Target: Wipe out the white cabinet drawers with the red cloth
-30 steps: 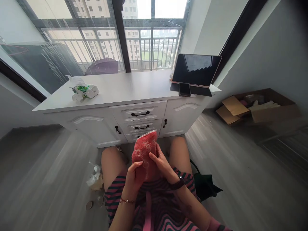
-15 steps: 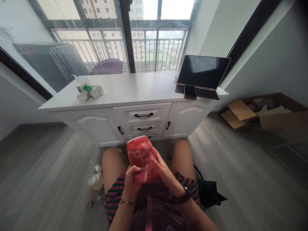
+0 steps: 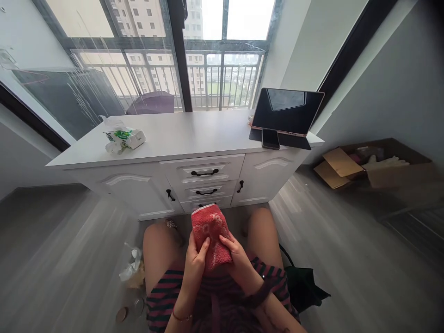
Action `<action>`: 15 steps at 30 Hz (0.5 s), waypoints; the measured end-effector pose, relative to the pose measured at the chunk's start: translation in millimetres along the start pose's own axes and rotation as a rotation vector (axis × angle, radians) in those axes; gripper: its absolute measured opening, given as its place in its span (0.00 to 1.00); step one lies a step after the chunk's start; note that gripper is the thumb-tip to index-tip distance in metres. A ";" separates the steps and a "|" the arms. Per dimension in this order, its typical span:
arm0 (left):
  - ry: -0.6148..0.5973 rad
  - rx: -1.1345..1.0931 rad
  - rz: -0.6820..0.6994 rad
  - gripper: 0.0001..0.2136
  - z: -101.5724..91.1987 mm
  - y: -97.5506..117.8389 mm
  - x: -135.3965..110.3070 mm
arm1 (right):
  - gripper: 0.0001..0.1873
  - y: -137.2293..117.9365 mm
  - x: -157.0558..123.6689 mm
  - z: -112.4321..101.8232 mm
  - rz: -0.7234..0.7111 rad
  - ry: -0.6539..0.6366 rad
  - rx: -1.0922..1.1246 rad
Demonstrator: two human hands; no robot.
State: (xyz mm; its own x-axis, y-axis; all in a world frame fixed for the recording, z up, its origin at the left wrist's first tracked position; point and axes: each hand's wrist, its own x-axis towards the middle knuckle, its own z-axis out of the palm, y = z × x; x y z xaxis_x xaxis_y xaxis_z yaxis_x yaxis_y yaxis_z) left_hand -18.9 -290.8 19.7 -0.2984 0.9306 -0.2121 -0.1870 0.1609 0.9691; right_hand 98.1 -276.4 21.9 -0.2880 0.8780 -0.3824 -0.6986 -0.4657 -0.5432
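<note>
A folded red towel (image 3: 212, 233) with a pale pattern and a white edge is held up over my lap, between my knees. My left hand (image 3: 196, 256) grips its left side, thumb lying across the front and fingers behind. On the right side my right hand (image 3: 238, 259) holds it the same way, thumb pressed on the cloth. The fingers behind the towel are mostly hidden.
Ahead stands a white cabinet (image 3: 194, 138) bearing a tissue pack (image 3: 125, 138), a tablet (image 3: 287, 111) and a phone (image 3: 270, 139). An open cardboard box (image 3: 398, 175) lies right. On the floor are a plastic bag (image 3: 133, 268), a round lid (image 3: 121, 315) and a dark bag (image 3: 305, 286).
My left hand has moved up the towel's left side, its thumb now pointing upward. The towel has shifted slightly right and down in view, and the camera has tilted up a little.
</note>
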 end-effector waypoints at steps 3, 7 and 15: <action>0.034 0.051 0.025 0.21 -3.6 -3.5 3.7 | 0.20 -5.8 1.1 -2.7 0.017 -0.009 0.059; -0.144 -0.339 -0.299 0.20 -5.3 -0.3 1.8 | 0.20 -10.7 -0.7 -5.5 0.086 -0.093 0.047; 0.067 -0.527 -0.519 0.11 2.1 0.3 7.9 | 0.21 -5.6 2.4 -7.0 0.096 -0.172 -0.192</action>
State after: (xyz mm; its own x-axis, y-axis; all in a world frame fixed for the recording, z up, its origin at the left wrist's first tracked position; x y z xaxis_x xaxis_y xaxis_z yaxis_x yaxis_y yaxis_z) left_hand -19.3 -282.7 18.6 -0.1032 0.7528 -0.6501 -0.7386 0.3797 0.5570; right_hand 105.9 -272.4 18.9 -0.4649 0.8272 -0.3155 -0.5302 -0.5456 -0.6490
